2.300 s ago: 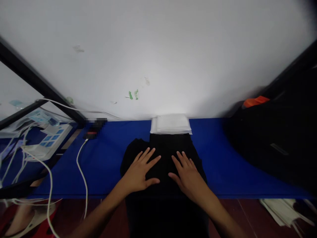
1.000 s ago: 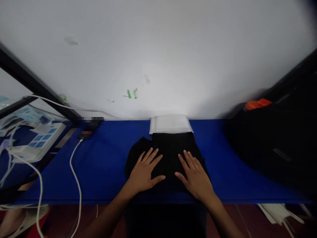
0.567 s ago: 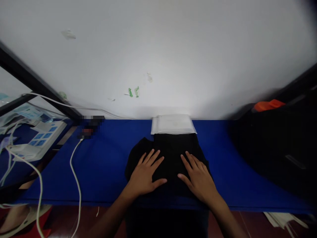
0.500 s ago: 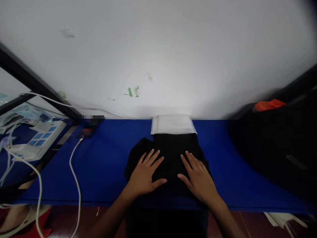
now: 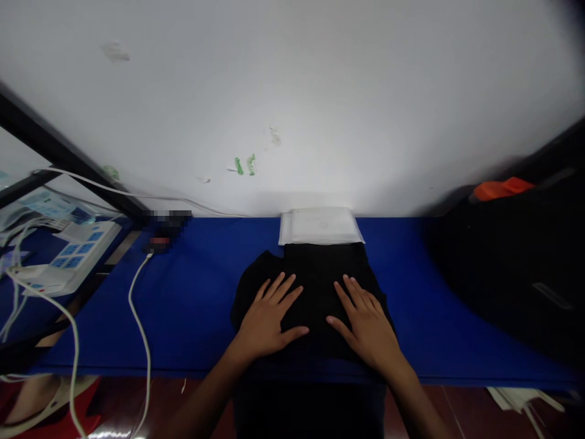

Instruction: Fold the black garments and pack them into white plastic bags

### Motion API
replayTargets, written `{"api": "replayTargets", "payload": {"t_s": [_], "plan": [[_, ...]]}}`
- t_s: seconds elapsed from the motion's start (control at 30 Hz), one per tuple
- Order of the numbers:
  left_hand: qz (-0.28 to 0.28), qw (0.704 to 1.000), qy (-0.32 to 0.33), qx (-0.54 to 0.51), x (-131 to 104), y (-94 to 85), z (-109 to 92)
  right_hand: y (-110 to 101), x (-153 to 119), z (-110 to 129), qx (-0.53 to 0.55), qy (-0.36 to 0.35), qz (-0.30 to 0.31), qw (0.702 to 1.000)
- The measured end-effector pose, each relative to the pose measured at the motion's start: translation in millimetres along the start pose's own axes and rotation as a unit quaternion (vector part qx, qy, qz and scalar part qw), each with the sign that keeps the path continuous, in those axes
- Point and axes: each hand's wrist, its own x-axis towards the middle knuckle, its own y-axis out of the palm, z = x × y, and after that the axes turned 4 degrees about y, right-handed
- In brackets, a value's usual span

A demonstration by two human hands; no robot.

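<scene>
Little has moved since the earlier frames: my view has shifted slightly, so the black bag (image 5: 498, 274) sits farther right in it, while both my hands stay on the black cloth (image 5: 315, 286).

At the far left, a white power strip (image 5: 75, 259) with blue sockets lies among pale cables, beyond a black frame post (image 5: 98, 174). Next comes a dark device (image 5: 167, 228), blurred, on the blue table (image 5: 192, 305), with a white cable (image 5: 141, 329) running from it over the near edge. My left hand (image 5: 264, 320) lies wide on the left part of the cloth, palm down, fingers fanned. Centrally, the cloth is spread before me, its far edge meeting white packets (image 5: 324, 227) by the wall. My right hand (image 5: 370, 326) lies flat on its right part, fingers closer together, thumb reaching inward. How hard I press, I cannot tell. At the right, something orange (image 5: 505, 188) tops the bag.
</scene>
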Motion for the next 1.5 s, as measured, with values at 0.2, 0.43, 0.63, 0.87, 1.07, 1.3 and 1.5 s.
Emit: {"api": "replayTargets", "payload": {"t_s": [0.2, 0.43, 0.63, 0.87, 1.07, 1.3, 1.5], "plan": [[-0.001, 1.000, 0.001, 0.000, 0.4, 0.8, 0.0, 0.1, 0.4, -0.2, -0.003, 0.000, 0.005, 1.000], [-0.005, 1.000, 0.003, -0.002, -0.5, 1.0, 0.0, 0.3, 0.0, 0.0, -0.002, 0.000, 0.002, 1.000], [-0.013, 1.000, 0.006, -0.001, -0.6, 1.3, 0.3, 1.4, -0.2, -0.2, -0.008, -0.004, -0.006, 1.000], [-0.006, 1.000, 0.002, 0.011, -0.8, 1.1, -0.2, 2.2, 1.1, 0.6, -0.017, 0.001, -0.004, 1.000], [-0.011, 1.000, 0.007, 0.018, -2.4, 2.6, 1.3, 3.0, 0.7, 0.7, -0.016, 0.002, 0.000, 1.000], [-0.021, 0.999, 0.026, 0.024, -10.9, 1.8, 7.5, 8.5, -3.1, 8.6, -0.010, 0.001, 0.009, 1.000], [-0.006, 1.000, 0.010, 0.025, -16.0, -2.0, 9.6, 9.2, -6.8, 17.0, -0.009, -0.012, 0.021, 1.000]]}}
